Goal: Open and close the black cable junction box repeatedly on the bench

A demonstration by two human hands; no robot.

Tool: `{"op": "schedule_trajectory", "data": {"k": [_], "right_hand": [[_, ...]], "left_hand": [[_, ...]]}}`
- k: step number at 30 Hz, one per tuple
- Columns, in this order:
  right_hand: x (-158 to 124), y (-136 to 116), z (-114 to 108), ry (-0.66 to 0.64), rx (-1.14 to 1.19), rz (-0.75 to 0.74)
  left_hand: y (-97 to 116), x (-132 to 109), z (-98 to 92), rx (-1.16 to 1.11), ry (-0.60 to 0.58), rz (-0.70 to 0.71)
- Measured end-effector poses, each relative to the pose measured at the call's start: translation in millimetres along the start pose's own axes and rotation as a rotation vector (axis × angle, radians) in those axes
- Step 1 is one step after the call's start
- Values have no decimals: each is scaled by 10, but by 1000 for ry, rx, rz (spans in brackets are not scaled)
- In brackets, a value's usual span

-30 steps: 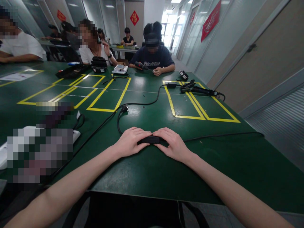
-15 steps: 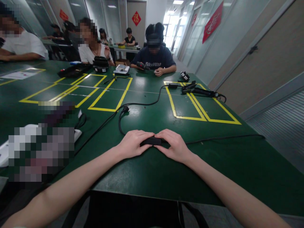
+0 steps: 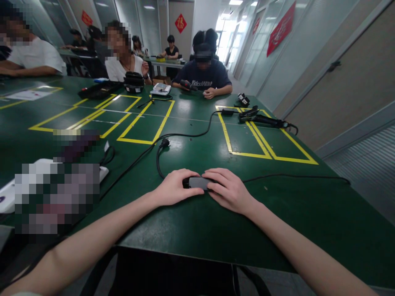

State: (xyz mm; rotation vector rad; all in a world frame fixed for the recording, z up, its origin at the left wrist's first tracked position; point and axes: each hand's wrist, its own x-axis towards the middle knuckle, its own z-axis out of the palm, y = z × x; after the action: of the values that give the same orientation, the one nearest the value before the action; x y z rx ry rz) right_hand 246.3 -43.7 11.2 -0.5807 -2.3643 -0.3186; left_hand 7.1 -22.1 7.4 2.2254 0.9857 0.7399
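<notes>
A small oblong device (image 3: pixel 199 183) with a grey upper face and a black left end lies between my hands, low over the green table (image 3: pixel 197 222). My left hand (image 3: pixel 177 187) is closed on its left end, thumb along the near side. At its right end my right hand (image 3: pixel 228 190) grips it, fingers laid over the far side and the end. A black cable (image 3: pixel 158 158) with a plug (image 3: pixel 165 142) curves away behind my left hand. Another black cable (image 3: pixel 293 176) runs right from beside my right hand.
Yellow tape rectangles (image 3: pixel 228 139) mark the table. A black tool-like object (image 3: pixel 262 119) lies at the back right. White items (image 3: pixel 37 172) and a blurred patch are at the left. A person in a dark shirt (image 3: pixel 203 74) sits opposite; others sit at the back left.
The device has turned so that its grey face shows instead of a black one. My right hand's fingers have shifted over its right end. The view has moved slightly.
</notes>
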Motion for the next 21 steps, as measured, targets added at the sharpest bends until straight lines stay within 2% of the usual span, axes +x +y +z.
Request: {"op": "schedule_trajectory", "data": {"k": [4,8,15,21], "right_hand": [[-28,-5,29,-84,73,116],[-29,-43,29,-113,154,219],[-4,-42,-11,-9,107,187],[-32,-1,2,-123,88,185]], "left_hand": [[-20,1,-15,-4,85,34],[-26,-2,-13,-3,99,75],[-75,14,-50,147,112,181],[-119,26,-76,226,109,324]]}}
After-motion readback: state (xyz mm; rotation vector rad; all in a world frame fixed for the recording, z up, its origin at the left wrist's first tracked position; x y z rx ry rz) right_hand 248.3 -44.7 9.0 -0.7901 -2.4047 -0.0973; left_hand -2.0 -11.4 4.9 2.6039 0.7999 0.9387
